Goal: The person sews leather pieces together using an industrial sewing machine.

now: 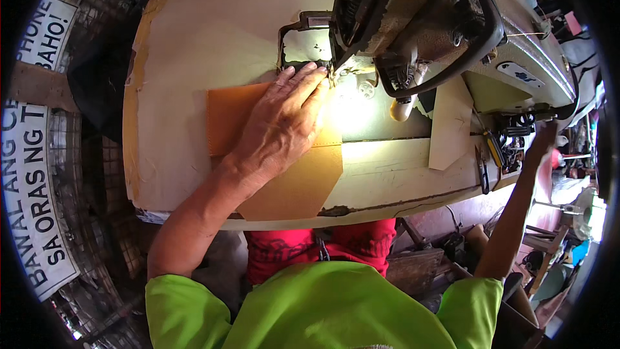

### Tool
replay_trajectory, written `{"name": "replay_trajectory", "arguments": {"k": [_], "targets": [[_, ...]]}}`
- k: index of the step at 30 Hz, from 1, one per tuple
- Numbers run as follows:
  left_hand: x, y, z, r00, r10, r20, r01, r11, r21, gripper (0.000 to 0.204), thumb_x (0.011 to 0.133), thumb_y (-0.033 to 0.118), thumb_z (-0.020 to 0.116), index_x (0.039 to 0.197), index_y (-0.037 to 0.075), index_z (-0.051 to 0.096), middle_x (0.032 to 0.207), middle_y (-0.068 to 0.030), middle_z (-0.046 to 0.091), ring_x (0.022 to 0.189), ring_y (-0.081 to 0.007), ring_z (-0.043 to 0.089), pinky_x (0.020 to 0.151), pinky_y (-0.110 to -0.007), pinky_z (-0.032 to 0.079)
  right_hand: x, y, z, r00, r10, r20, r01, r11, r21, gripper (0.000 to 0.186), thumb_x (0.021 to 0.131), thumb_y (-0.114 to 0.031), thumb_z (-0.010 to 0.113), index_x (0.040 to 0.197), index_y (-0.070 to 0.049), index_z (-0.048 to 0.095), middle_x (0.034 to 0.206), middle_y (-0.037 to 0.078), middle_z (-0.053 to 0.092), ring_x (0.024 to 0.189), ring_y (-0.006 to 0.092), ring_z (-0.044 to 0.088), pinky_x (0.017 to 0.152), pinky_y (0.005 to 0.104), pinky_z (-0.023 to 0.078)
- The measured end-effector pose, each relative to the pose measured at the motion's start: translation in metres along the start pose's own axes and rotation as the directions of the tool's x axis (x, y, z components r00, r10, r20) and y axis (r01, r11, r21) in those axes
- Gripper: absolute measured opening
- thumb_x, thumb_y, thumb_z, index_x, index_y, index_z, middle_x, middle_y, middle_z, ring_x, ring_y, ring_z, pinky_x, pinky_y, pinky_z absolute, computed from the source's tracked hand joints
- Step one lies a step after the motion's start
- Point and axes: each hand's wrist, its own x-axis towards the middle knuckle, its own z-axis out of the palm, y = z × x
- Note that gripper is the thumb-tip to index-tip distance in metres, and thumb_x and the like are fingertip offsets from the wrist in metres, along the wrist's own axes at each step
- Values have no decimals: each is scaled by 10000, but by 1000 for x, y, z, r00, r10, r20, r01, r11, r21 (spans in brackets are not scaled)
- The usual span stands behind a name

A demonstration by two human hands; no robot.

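Observation:
My left hand [284, 116] lies flat on a tan, leather-like piece [294, 181], fingers stretched toward the needle area of a sewing machine [400, 19]. The piece has an orange-brown upper panel [226, 113] with stitching along its edges and a paler lower part with angled corners. A bright lamp glow covers the bed just right of my fingertips. My right arm reaches out to the far right, where my right hand [547, 134] is beside the machine's wheel end [546, 116]. Its fingers are too small and unclear to make out.
A pale, worn tabletop [187, 32] surrounds the machine. A cream pointed sheet [450, 126] lies right of the needle. Scissors [482, 169] and a yellow-handled tool [495, 148] lie near the right edge. White lettered signs [39, 200] hang on wire mesh at left.

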Motion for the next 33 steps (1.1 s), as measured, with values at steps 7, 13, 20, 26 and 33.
{"name": "replay_trajectory", "arguments": {"k": [7, 13, 20, 26, 33], "targets": [[0, 1, -5, 1000, 5, 13, -4, 999, -51, 371, 834, 95, 639, 1174, -40, 575, 1230, -188, 572, 1228, -329, 519, 1088, -462, 385, 102, -1, -46, 906, -384, -178, 377, 923, -70, 403, 1015, -268, 408, 1289, -17, 564, 1154, 182, 638, 1095, 299, 592, 966, 360, 445], [-2, 1, -8, 999, 30, 26, -29, 998, -49, 381, 830, 112, 650, 1178, -30, 587, 1239, -184, 571, 1243, -333, 507, 1091, -467, 380, 38, -19, -8, 936, 334, -111, -258, 866, 427, 377, 1005, -242, 460, 1320, -47, 536, 1221, 147, 613, 1085, 236, 618, 854, 372, 536], [-3, 2, -7, 1000, 9, 11, -8, 998, -65, 377, 824, 97, 656, 1172, -36, 595, 1226, -190, 584, 1237, -334, 523, 1079, -476, 394, 119, 22, -35, 999, -27, 43, 3, 878, 479, 357, 969, -87, 477, 1321, -61, 536, 1290, 175, 583, 1046, 282, 651, 885, 357, 514], [-4, 1, -8, 999, 27, 32, -25, 998, -55, 387, 833, 132, 653, 1176, -34, 592, 1228, -177, 582, 1245, -320, 512, 1093, -469, 378, 99, -37, -38, 995, -96, 29, 66, 843, 534, 497, 903, -73, 509, 1398, -87, 472, 1325, 177, 551, 1154, 318, 577, 1035, 379, 416], [-4, 5, -6, 998, 26, -51, -24, 999, 27, 356, 826, 102, 645, 1158, -20, 608, 1224, -159, 583, 1233, -327, 514, 1084, -468, 384, 20, -192, -99, 799, 562, -213, -442, 790, 425, 456, 914, -264, 649, 1278, -17, 527, 1212, 167, 583, 1027, 269, 603, 865, 372, 512]]}}
